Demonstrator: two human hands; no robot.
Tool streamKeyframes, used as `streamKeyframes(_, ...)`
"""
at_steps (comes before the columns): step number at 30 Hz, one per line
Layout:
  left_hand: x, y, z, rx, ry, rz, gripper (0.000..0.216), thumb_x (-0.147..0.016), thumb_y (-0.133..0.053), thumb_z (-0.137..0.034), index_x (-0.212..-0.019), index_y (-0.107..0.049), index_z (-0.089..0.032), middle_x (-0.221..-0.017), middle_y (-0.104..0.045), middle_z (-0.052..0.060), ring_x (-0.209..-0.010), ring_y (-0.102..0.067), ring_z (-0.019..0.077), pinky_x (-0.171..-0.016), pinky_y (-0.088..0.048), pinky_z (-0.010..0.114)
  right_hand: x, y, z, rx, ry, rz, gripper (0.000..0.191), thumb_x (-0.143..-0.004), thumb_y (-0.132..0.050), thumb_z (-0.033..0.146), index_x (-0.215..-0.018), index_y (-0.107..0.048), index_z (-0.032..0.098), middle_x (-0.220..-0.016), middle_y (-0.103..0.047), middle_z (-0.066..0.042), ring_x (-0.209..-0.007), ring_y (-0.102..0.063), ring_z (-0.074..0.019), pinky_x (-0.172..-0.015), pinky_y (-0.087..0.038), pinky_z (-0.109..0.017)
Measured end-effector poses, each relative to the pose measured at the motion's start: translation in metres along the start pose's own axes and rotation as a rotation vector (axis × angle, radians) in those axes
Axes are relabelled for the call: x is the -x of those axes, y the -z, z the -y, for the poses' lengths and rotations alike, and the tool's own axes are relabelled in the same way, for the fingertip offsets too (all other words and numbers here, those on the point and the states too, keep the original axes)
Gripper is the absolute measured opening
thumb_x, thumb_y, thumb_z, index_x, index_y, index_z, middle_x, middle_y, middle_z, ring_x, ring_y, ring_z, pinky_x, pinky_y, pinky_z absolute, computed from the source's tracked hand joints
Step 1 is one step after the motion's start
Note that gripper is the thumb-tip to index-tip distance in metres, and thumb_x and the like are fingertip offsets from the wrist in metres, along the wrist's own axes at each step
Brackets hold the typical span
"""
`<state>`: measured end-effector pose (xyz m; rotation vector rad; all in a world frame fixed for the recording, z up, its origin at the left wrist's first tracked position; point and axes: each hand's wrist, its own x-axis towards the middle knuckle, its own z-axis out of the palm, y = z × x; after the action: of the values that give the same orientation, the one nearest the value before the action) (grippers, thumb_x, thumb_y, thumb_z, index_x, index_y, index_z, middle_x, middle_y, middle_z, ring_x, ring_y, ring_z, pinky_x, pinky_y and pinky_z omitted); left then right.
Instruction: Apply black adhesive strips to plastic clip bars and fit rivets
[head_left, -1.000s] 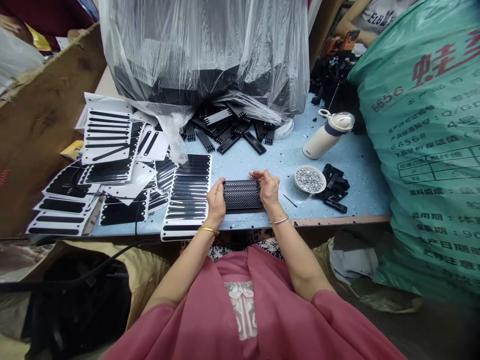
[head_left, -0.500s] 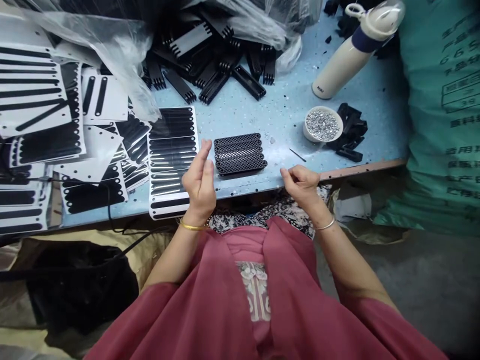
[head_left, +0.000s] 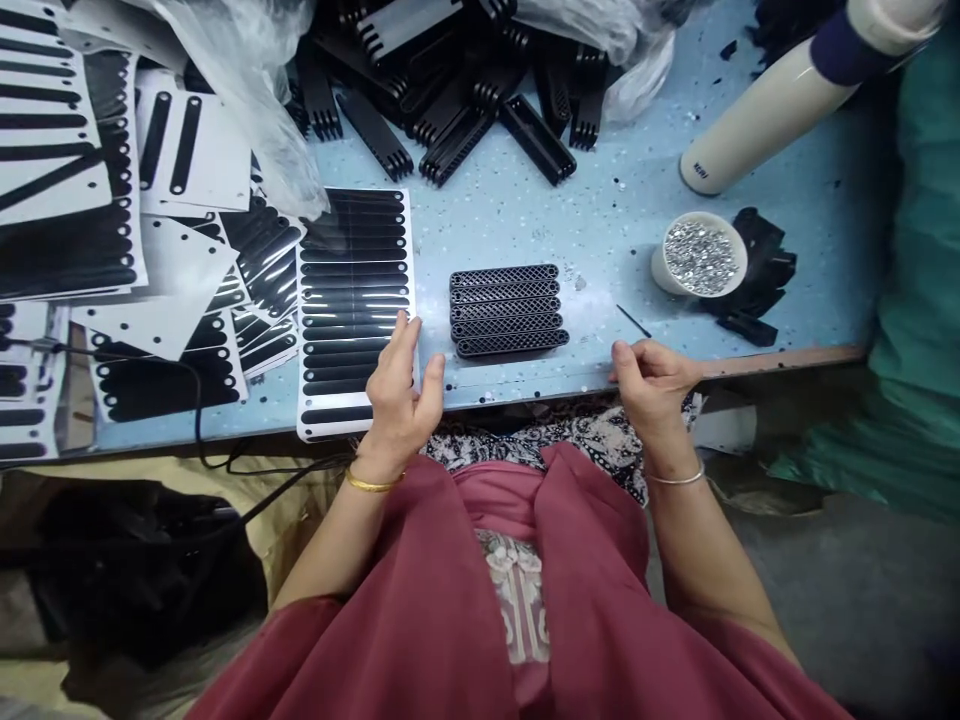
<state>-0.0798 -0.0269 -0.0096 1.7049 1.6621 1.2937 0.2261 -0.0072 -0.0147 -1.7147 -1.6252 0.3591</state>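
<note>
My left hand (head_left: 397,395) is open over the right edge of a white sheet with rows of black adhesive-looking strips (head_left: 352,270). Its fingers point forward and its thumb stands apart. Beyond its thumb, to the right, several black lattice-topped bars (head_left: 510,310) lie side by side in a neat block, touched by neither hand. At the table's front edge, my right hand (head_left: 654,385) is closed, thumb against curled fingers. Whatever may be inside it is hidden. A thin dark pin-like piece (head_left: 634,320) lies just beyond it.
A white cup of small shiny metal pieces (head_left: 701,258) stands right, beside black parts (head_left: 757,270) and a cream bottle (head_left: 772,110). Black slotted pieces (head_left: 450,110) and clear plastic (head_left: 247,90) crowd the back. Loose strip sheets (head_left: 172,270) cover the left; a cable (head_left: 199,400) hangs there.
The view has shifted. My left hand has drawn back from the block of bars, and its thumb has spread from its fingers. My right hand, still closed, is slightly farther from the block.
</note>
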Motion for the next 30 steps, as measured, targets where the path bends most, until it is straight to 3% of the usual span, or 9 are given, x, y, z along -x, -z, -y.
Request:
streamKeyframes(9, -0.001, 0.000, 0.000, 0.026, 0.057, 0.000, 0.044, -0.090, -0.062, -0.040, -0.130, -0.063, -0.020, -0.141, -0.059, 0.012, -0.133, -0.054, 0.0296, -0.116, -0.040, 0.046, 0.001, 0.000, 0.002, 0.016, 0.022, 0.012, 0.039, -0.088, -0.061, 0.050, -0.059, -0.053, 0.025, -0.049, -0.052, 0.001, -0.044, -0.048, -0.0148, -0.048, -0.038, -0.031)
streamKeyframes(19, -0.004, -0.005, 0.004, 0.018, 0.050, -0.015, 0.045, -0.086, -0.067, -0.039, -0.125, -0.066, -0.016, -0.134, -0.064, 0.013, -0.131, -0.055, 0.0300, -0.116, -0.039, 0.044, -0.002, -0.004, 0.005, 0.048, 0.098, 0.011, 0.037, -0.085, -0.062, 0.046, -0.058, -0.047, 0.025, -0.048, -0.047, 0.003, -0.045, -0.042, -0.0126, -0.050, -0.035, -0.030)
streamKeyframes(30, -0.007, -0.011, 0.009, -0.249, -0.072, -0.017, 0.047, -0.084, -0.064, -0.048, -0.119, -0.065, -0.016, -0.121, -0.070, 0.013, -0.113, -0.067, 0.0280, -0.102, -0.051, 0.043, -0.003, -0.012, -0.002, -0.054, 0.177, -0.003, 0.035, -0.082, -0.063, 0.040, -0.057, -0.044, 0.024, -0.049, -0.045, 0.003, -0.049, -0.044, -0.0127, -0.054, -0.035, -0.030)
